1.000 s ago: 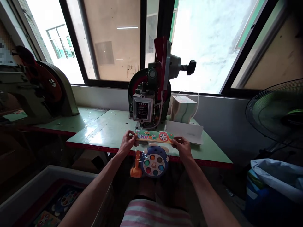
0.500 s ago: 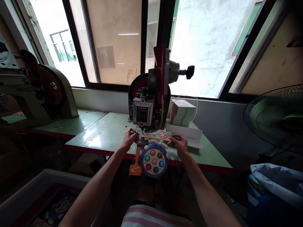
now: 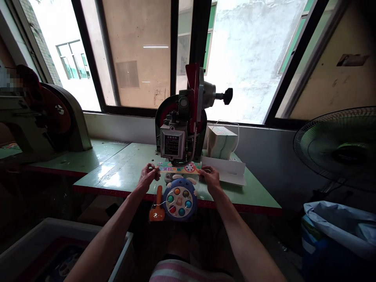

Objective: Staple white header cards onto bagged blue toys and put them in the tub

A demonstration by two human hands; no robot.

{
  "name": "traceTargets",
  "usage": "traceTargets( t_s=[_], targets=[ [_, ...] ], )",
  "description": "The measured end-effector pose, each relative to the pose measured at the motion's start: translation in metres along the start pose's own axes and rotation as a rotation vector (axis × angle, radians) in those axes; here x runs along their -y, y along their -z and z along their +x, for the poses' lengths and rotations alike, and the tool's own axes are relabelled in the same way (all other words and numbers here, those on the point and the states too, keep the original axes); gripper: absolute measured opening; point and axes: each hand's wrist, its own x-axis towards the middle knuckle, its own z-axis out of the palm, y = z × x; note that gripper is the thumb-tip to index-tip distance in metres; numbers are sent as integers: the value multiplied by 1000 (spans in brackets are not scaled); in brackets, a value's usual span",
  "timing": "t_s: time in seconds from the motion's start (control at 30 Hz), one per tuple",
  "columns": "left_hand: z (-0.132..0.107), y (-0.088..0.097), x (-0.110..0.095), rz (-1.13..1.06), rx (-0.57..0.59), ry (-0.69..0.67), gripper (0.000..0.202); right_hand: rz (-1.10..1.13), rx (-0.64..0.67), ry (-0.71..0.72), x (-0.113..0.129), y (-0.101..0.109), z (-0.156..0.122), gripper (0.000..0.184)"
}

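My left hand pinches the left end of a colourful header card; my right hand pinches its right end. From the card hangs a clear bag with a round blue toy with coloured buttons and an orange toy hammer. The card lies at the foot of a dark green and red stapling machine on the green table. The bag hangs over the table's front edge.
A stack of cards and a white tray sit right of the machine. A second machine stands far left. A grey bin with more toys is at lower left, a fan and blue bag at right.
Both hands have pushed the card and hanging toy forward, away from me, until the card sits under the machine's head. The view has shifted slightly right.
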Motion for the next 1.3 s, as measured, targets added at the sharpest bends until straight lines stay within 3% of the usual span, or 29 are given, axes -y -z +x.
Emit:
traceTargets(
  t_s=[0.23,0.67,0.87,1.03,1.17,1.3],
  targets=[
    [-4,31,-16,16,-78,14,46,33,59,-15,-8,-38,-3,45],
    [-6,39,-7,-24,-128,96,43,66,29,-75,-16,-40,1,48],
    [-20,26,-4,-151,-92,258,23,112,-33,-134,-24,-46,4,46],
    [-28,1,-8,-201,44,402,30,144,-78,-156,-19,-49,-3,43],
    [-29,3,-17,-218,-14,355,25,164,103,-167,-16,-50,-30,43],
    [-33,30,-19,-196,-93,345,19,55,311,-171,-27,-62,-57,44]
  ],
)
